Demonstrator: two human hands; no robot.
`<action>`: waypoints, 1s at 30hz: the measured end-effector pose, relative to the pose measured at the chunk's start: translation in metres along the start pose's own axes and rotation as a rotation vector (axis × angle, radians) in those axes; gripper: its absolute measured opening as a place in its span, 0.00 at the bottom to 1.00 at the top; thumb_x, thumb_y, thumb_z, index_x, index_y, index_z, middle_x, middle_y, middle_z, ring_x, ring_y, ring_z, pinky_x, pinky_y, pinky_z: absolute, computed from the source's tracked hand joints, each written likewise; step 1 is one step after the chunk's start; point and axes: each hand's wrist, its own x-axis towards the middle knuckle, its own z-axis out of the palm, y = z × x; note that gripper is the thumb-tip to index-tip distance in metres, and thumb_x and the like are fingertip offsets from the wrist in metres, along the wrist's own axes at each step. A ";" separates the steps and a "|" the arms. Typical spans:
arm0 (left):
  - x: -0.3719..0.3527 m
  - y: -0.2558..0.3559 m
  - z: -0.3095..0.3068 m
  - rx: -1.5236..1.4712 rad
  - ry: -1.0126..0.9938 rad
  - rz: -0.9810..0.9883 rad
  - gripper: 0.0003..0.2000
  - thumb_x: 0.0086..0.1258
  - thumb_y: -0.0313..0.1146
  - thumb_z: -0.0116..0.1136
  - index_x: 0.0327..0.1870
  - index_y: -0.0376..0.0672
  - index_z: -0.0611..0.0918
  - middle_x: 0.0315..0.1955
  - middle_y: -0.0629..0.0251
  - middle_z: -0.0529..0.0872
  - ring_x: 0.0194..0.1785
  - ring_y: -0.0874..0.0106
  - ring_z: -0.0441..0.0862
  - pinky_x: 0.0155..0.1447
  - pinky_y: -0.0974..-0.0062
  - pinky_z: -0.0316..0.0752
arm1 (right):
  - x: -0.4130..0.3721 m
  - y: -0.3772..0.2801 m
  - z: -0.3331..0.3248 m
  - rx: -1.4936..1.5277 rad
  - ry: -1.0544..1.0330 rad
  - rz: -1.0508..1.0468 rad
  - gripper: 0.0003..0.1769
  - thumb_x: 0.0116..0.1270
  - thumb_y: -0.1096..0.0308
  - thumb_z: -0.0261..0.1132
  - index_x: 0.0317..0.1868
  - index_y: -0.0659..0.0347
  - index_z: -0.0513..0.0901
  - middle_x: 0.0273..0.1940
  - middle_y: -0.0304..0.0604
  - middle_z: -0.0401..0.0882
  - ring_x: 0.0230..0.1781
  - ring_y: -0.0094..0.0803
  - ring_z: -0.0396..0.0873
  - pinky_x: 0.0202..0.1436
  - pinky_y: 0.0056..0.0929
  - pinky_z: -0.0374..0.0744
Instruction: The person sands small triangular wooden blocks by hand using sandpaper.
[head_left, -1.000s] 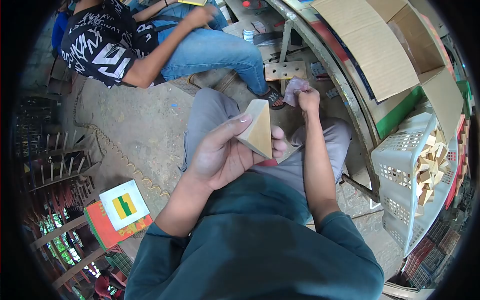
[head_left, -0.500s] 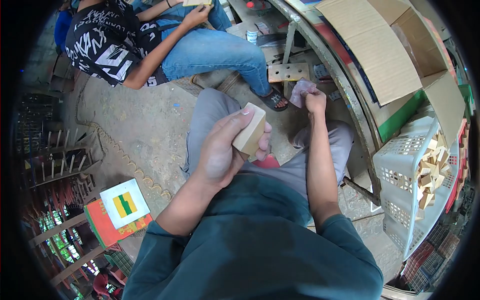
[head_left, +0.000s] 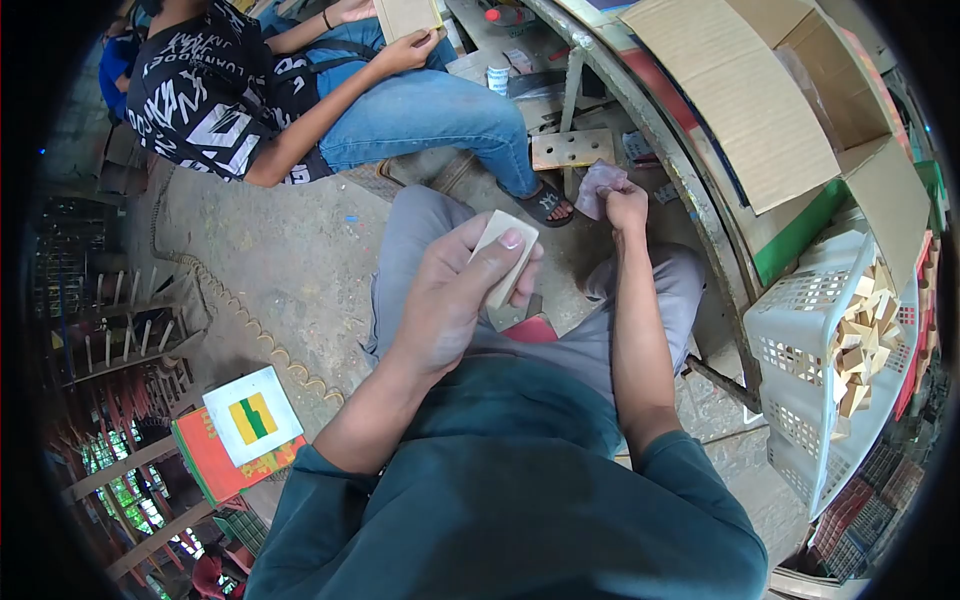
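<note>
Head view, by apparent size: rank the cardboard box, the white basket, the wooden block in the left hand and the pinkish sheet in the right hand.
1. cardboard box
2. white basket
3. wooden block
4. pinkish sheet
The order of 3 and 4 is unsure: the block is nearer the camera, and the sheet is crumpled and partly hidden.

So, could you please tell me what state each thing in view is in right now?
left hand: closed around the wooden block, raised over the lap.
wooden block: gripped edge-on, thumb across its top.
right hand: pinching a crumpled pinkish sheet, held out in front.
white basket: loaded with wooden pieces.
cardboard box: flaps open.
</note>
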 end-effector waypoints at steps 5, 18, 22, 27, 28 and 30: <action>0.001 0.002 -0.006 -0.081 0.036 -0.066 0.12 0.76 0.36 0.49 0.46 0.35 0.77 0.31 0.65 0.80 0.33 0.77 0.77 0.39 0.80 0.72 | 0.010 0.013 -0.001 0.050 -0.028 -0.021 0.12 0.55 0.82 0.64 0.41 0.69 0.85 0.37 0.42 0.86 0.35 0.27 0.82 0.42 0.24 0.77; 0.006 0.000 -0.009 0.096 -0.017 0.108 0.18 0.71 0.35 0.53 0.56 0.31 0.73 0.39 0.61 0.77 0.41 0.73 0.76 0.47 0.74 0.72 | 0.015 0.021 0.001 0.003 -0.021 -0.002 0.12 0.55 0.81 0.65 0.41 0.69 0.85 0.37 0.40 0.86 0.34 0.25 0.81 0.42 0.23 0.76; 0.009 -0.003 -0.020 -0.019 -0.011 0.014 0.18 0.74 0.39 0.49 0.53 0.32 0.74 0.36 0.62 0.79 0.38 0.73 0.77 0.45 0.76 0.72 | 0.012 0.018 0.000 -0.002 -0.012 -0.011 0.11 0.56 0.80 0.65 0.42 0.69 0.85 0.37 0.41 0.86 0.35 0.26 0.81 0.42 0.24 0.77; 0.015 -0.003 -0.024 -0.409 -0.014 0.029 0.20 0.78 0.41 0.41 0.55 0.31 0.72 0.40 0.57 0.81 0.40 0.70 0.80 0.48 0.75 0.75 | 0.005 0.010 0.006 0.024 -0.056 0.003 0.11 0.58 0.78 0.67 0.43 0.68 0.85 0.37 0.41 0.85 0.35 0.25 0.82 0.40 0.24 0.78; 0.014 -0.001 -0.022 -0.455 -0.008 0.030 0.19 0.78 0.39 0.41 0.58 0.30 0.70 0.43 0.55 0.80 0.44 0.67 0.81 0.53 0.71 0.76 | -0.004 0.003 0.011 0.156 -0.148 0.011 0.11 0.59 0.78 0.67 0.43 0.68 0.85 0.37 0.41 0.85 0.35 0.25 0.82 0.40 0.23 0.79; 0.014 -0.002 -0.019 -0.502 -0.007 0.025 0.20 0.78 0.38 0.42 0.60 0.30 0.68 0.47 0.53 0.79 0.49 0.64 0.81 0.57 0.67 0.76 | -0.021 -0.012 0.020 0.383 -0.271 -0.011 0.10 0.61 0.77 0.66 0.44 0.67 0.84 0.38 0.41 0.85 0.35 0.23 0.82 0.41 0.23 0.80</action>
